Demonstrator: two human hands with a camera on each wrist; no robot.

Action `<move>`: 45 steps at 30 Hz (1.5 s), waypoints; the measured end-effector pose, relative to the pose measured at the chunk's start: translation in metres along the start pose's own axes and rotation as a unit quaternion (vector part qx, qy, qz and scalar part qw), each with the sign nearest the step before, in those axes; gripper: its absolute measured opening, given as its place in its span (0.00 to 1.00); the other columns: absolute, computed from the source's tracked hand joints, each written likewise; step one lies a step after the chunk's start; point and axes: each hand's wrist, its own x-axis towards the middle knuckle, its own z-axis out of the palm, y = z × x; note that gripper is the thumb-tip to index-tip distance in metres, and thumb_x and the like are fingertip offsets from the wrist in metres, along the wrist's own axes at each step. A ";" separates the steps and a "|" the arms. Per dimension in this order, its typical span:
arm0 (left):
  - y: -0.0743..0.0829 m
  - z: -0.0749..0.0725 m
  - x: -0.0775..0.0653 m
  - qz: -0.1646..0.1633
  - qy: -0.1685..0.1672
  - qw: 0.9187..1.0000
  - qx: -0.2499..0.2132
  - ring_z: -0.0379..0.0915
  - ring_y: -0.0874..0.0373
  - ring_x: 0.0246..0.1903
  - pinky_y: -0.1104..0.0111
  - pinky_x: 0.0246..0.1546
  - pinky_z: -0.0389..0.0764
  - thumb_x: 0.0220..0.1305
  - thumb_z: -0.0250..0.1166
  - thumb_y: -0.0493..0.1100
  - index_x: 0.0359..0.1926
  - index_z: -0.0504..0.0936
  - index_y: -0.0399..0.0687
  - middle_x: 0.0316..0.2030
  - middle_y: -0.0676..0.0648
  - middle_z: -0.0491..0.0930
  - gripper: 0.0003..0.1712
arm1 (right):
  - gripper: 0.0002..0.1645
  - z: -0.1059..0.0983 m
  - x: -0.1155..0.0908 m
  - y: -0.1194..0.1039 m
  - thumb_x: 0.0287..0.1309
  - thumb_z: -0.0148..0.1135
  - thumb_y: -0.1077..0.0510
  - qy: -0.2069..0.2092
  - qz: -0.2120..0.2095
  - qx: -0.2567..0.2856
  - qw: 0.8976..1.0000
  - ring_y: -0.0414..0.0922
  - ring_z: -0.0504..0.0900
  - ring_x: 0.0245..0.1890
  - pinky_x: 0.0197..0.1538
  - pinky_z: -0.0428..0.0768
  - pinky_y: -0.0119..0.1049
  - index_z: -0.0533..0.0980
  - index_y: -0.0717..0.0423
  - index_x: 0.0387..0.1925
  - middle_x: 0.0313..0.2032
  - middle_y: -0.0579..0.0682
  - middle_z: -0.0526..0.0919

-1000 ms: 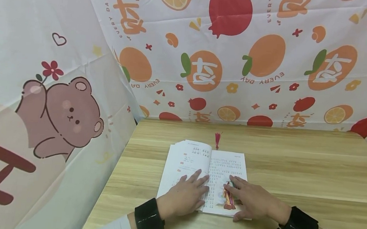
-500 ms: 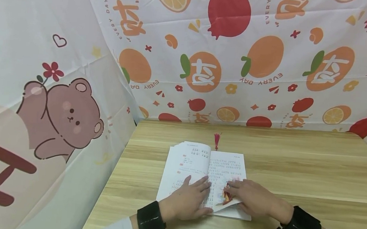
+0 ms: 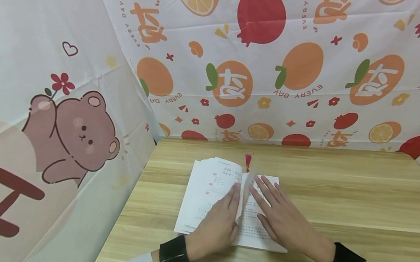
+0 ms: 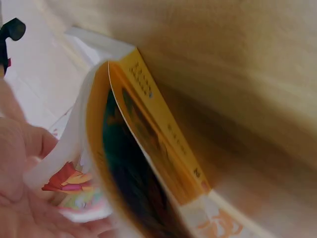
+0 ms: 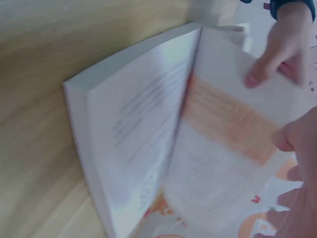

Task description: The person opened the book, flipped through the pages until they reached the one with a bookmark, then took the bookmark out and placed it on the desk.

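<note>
An open book (image 3: 195, 199) lies on the table, with printed text on both sides. One raised page (image 3: 246, 193) stands up near the spine in the head view; its picture of a red-robed figure shows in the left wrist view. My left hand (image 3: 219, 222) lies over the left half and pinches this page, its thumb on the text side in the right wrist view. On the page's other side is my right hand (image 3: 286, 221), fingers straight and spread over the right half, fingertips by the raised page. The page's lower part is blurred in the wrist views.
A red tassel (image 3: 248, 160) sticks out past the book's far edge. Beneath lies a wood-grain table (image 3: 357, 192). A fruit-print cloth (image 3: 266, 73) hangs behind it, and a bear-print cloth (image 3: 93, 150) on the left.
The illustrated page has been lifted from the right half and swung up toward the left. My left hand has turned and taken hold of it; my right hand has uncurled and moved farther up.
</note>
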 end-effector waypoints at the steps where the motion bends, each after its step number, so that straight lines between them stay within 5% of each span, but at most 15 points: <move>1: -0.001 -0.002 -0.001 -0.002 0.022 1.000 0.000 0.66 0.42 0.68 0.54 0.63 0.74 0.56 0.68 0.39 0.78 0.43 0.31 0.76 0.32 0.50 0.57 | 0.36 0.000 -0.002 0.000 0.74 0.46 0.46 -0.010 0.008 -0.002 1.000 0.57 0.55 0.76 0.79 0.42 0.47 0.58 0.58 0.76 0.76 0.61 0.57; 4: -0.004 -0.009 -0.004 -0.002 0.066 0.997 0.027 0.56 0.39 0.72 0.48 0.66 0.69 0.53 0.72 0.36 0.80 0.39 0.40 0.78 0.33 0.40 0.63 | 0.41 0.000 -0.009 0.002 0.66 0.61 0.47 -0.063 0.021 0.008 0.998 0.59 0.59 0.74 0.74 0.58 0.57 0.61 0.61 0.74 0.75 0.62 0.59; 7: -0.009 -0.012 -0.004 0.012 0.069 0.992 0.105 0.46 0.38 0.76 0.41 0.67 0.65 0.54 0.71 0.34 0.80 0.46 0.50 0.79 0.36 0.39 0.59 | 0.42 0.000 -0.015 0.003 0.61 0.67 0.46 -0.136 0.028 0.045 0.989 0.61 0.64 0.72 0.66 0.69 0.61 0.66 0.62 0.71 0.73 0.65 0.62; 9: -0.013 -0.011 -0.003 0.029 0.047 0.985 0.166 0.43 0.40 0.77 0.40 0.68 0.62 0.57 0.69 0.33 0.79 0.53 0.55 0.80 0.40 0.43 0.53 | 0.42 0.000 -0.019 0.003 0.60 0.68 0.45 -0.181 0.034 0.076 0.980 0.63 0.66 0.70 0.64 0.71 0.61 0.68 0.62 0.70 0.73 0.65 0.62; 13: -0.019 -0.009 -0.003 0.091 -0.049 0.964 0.246 0.47 0.49 0.77 0.47 0.70 0.62 0.66 0.64 0.41 0.73 0.67 0.61 0.78 0.49 0.53 0.36 | 0.46 0.005 -0.023 0.002 0.57 0.68 0.40 -0.230 0.048 0.107 0.966 0.63 0.67 0.69 0.63 0.72 0.61 0.68 0.62 0.69 0.73 0.65 0.63; 16: -0.022 -0.006 -0.004 0.112 -0.131 0.958 0.231 0.52 0.52 0.76 0.51 0.69 0.66 0.72 0.57 0.45 0.70 0.73 0.63 0.76 0.53 0.59 0.27 | 0.50 0.008 -0.025 0.002 0.54 0.69 0.36 -0.241 0.052 0.106 0.963 0.64 0.68 0.69 0.63 0.73 0.60 0.68 0.62 0.69 0.72 0.67 0.63; 19: -0.023 -0.006 -0.005 0.086 -0.168 0.966 0.175 0.56 0.50 0.74 0.48 0.66 0.70 0.74 0.53 0.45 0.66 0.76 0.61 0.74 0.52 0.64 0.23 | 0.54 0.010 -0.024 0.003 0.50 0.71 0.35 -0.247 0.059 0.104 0.961 0.66 0.68 0.68 0.63 0.72 0.61 0.68 0.64 0.69 0.71 0.69 0.62; 24: -0.024 -0.007 -0.004 0.051 -0.153 0.977 0.138 0.62 0.44 0.71 0.45 0.60 0.75 0.73 0.54 0.51 0.64 0.75 0.58 0.72 0.49 0.67 0.21 | 0.57 0.009 -0.022 0.003 0.45 0.74 0.34 -0.254 0.071 0.105 0.959 0.67 0.68 0.67 0.63 0.72 0.62 0.68 0.64 0.68 0.71 0.70 0.62; 45: -0.024 -0.006 -0.004 0.039 -0.166 0.978 0.123 0.66 0.40 0.68 0.47 0.59 0.77 0.72 0.56 0.57 0.67 0.74 0.56 0.72 0.48 0.67 0.26 | 0.55 0.006 -0.015 0.007 0.40 0.78 0.36 -0.263 0.074 0.126 0.954 0.66 0.72 0.64 0.59 0.76 0.62 0.72 0.61 0.66 0.68 0.69 0.68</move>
